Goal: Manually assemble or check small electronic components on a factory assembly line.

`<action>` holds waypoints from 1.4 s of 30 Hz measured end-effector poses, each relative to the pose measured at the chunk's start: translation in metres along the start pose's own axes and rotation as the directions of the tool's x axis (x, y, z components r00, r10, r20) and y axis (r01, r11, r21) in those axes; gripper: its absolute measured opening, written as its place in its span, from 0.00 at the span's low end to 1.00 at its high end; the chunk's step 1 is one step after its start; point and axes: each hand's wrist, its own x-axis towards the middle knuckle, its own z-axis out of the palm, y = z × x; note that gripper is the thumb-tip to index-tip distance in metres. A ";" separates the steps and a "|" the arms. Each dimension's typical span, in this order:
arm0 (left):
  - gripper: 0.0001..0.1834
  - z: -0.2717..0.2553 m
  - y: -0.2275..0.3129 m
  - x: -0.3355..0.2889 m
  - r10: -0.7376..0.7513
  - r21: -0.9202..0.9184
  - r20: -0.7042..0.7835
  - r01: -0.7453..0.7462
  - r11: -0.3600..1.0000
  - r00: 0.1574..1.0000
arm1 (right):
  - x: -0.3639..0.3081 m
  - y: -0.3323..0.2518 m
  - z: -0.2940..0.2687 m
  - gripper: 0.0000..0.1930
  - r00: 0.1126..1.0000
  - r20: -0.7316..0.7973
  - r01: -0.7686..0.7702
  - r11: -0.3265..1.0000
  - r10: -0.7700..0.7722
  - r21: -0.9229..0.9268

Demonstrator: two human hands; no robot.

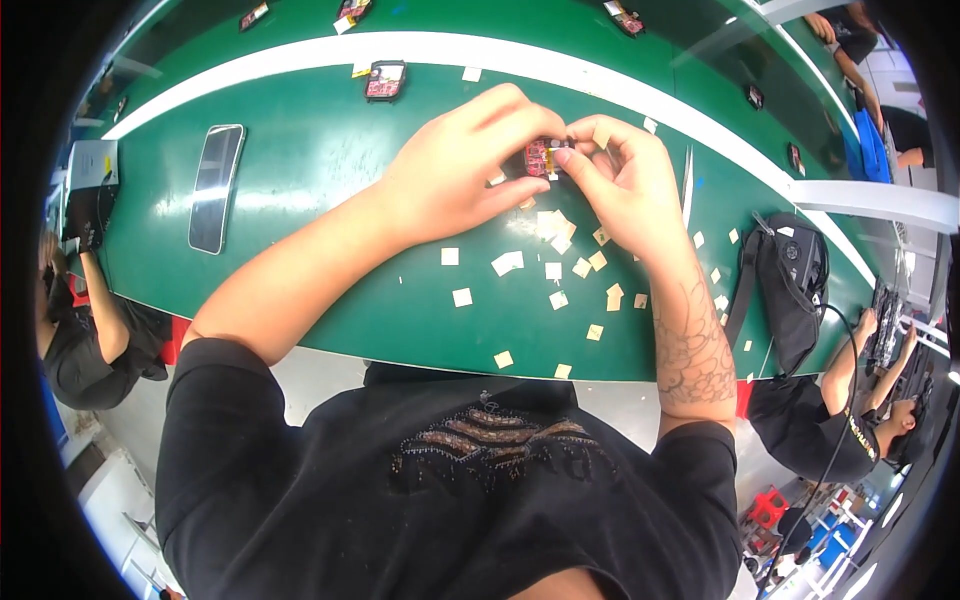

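Observation:
A small black-framed module with a red circuit board and a yellow strip is between my hands above the green table. My left hand grips its left side, with the fingers curled over the far edge and the thumb along the near edge. From the right, my right hand pinches it, the thumb pressed on the strip's end. A small cream square shows against the right hand's fingers; whether it is stuck there I cannot tell. Several loose cream paper squares lie scattered on the table below my hands.
Another red-board module lies beyond my left hand. A phone rests at left, tweezers and a black bag at right. A white strip crosses the table's far side, with more modules past it. Co-workers sit at both sides.

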 end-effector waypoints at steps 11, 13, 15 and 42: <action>0.05 0.008 -0.009 0.020 -0.388 -0.476 0.276 0.476 0.740 0.879 | 0.002 -0.003 -0.004 0.08 0.979 -0.152 0.139 0.990 -0.139 -0.013; 0.04 0.008 -0.015 0.020 -0.396 -0.457 0.234 0.460 0.762 0.888 | 0.004 -0.004 0.000 0.10 0.969 -0.195 0.158 0.987 -0.151 0.021; 0.05 0.010 -0.028 0.035 -0.436 -0.446 0.205 0.480 0.756 0.876 | 0.010 -0.003 -0.001 0.12 0.924 -0.326 0.192 0.980 -0.198 -0.051; 0.32 0.322 0.011 0.422 0.375 0.149 0.620 -0.573 0.806 0.689 | 0.034 0.041 -0.012 0.11 0.957 -0.291 0.067 0.977 -0.006 0.201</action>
